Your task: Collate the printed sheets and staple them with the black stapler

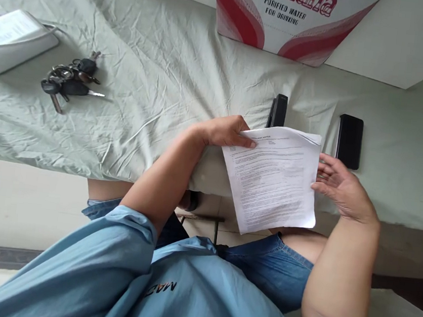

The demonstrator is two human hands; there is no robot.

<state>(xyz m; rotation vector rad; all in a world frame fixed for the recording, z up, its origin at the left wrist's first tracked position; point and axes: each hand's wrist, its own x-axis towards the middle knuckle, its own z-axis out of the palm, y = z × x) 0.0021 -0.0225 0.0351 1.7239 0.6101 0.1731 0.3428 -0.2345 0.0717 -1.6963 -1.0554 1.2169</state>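
Over the bed's edge my left hand [227, 131] pinches the printed sheets [273, 178] by their top corner, keeping them readable, while my right hand [340, 186], fingers spread, steadies the side.

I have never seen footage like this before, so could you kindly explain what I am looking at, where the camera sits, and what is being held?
There is no machine here. A person wears one camera on the head, looking forward and down at their own two bare hands, so you see arms, a blue shirt and denim-clad knees at the bottom.

The left hand pinches the top corner of a printed sheet of paper. The right hand is open, fingers spread, at the sheet's right edge; I cannot tell whether it touches.

Beyond lies a surface under a pale green sheet. On it are a bunch of keys at left, a white box at the far left, a black phone at right, and a small dark object just behind the paper. A red and white drinking-water carton stands at the back.
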